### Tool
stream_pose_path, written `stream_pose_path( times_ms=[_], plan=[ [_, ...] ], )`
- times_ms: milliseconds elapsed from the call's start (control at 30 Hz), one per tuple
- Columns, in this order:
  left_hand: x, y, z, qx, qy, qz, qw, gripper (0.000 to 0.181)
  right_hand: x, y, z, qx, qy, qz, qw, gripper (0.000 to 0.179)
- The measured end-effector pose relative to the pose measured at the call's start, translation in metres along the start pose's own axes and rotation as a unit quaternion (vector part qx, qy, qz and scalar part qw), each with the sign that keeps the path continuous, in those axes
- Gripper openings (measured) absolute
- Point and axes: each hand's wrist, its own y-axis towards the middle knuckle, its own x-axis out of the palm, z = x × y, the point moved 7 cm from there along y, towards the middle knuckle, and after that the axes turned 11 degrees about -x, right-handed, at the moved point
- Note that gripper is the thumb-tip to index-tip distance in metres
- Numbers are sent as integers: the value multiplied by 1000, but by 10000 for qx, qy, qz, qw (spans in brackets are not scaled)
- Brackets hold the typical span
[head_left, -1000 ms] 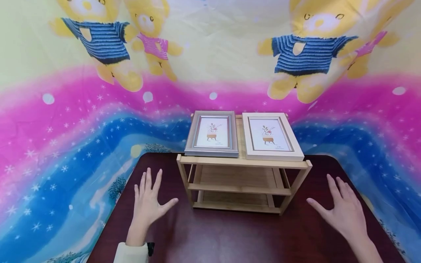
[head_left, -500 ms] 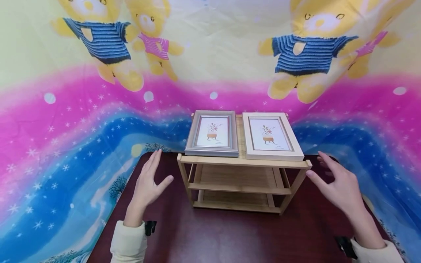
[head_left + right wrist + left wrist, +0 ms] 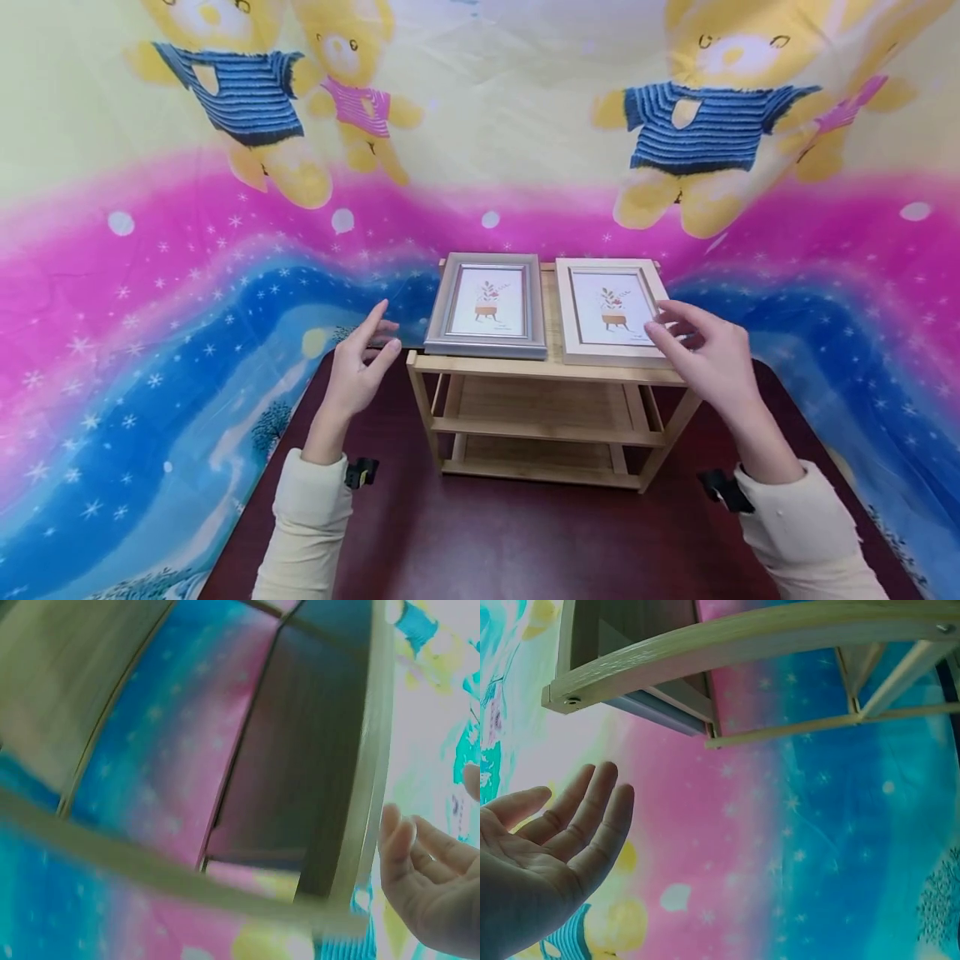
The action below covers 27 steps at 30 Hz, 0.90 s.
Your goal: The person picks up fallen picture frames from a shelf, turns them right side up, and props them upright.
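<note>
The left hand [image 3: 355, 372] is held loosely spread near the left edge of the rack [image 3: 551, 432]. Beside the white frame [image 3: 607, 304], the right hand [image 3: 712, 358] is held curved, fingers parted.

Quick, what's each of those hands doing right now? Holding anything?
Left hand: open, holding nothing, left of the gray frame.
Right hand: open, fingers loosely bent, holding nothing, at the white frame; contact can't be told.

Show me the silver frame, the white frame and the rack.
Silver frame [image 3: 486, 344]: head view, on the middle of its lower border.
White frame [image 3: 609, 354]: head view, on the middle of its lower border.
Rack [image 3: 551, 402]: head view, on the bare middle shelf.
</note>
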Motion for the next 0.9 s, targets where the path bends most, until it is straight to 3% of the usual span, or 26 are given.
stream_pose_path(
  times_ms=[200,333,500,667,900],
  plan=[
    [7,20,0,-635,-330,-333,9969,50,29,21,3,660,973,-785,9900,45],
    [10,33,-1,-1039,-473,-504,9922,49,48,30,3,1032,1657,-1098,9746,52],
    [14,45,1,-1202,-462,-738,9889,51,68,42,-3,1420,2231,-1414,9540,57],
    [19,54,-4,-1361,-340,-975,9853,56,85,53,-8,1667,2421,-1766,9394,58],
    [29,65,-10,-1676,-177,-1183,9786,58,104,68,-15,1709,2229,-1992,9389,55]
  ],
)
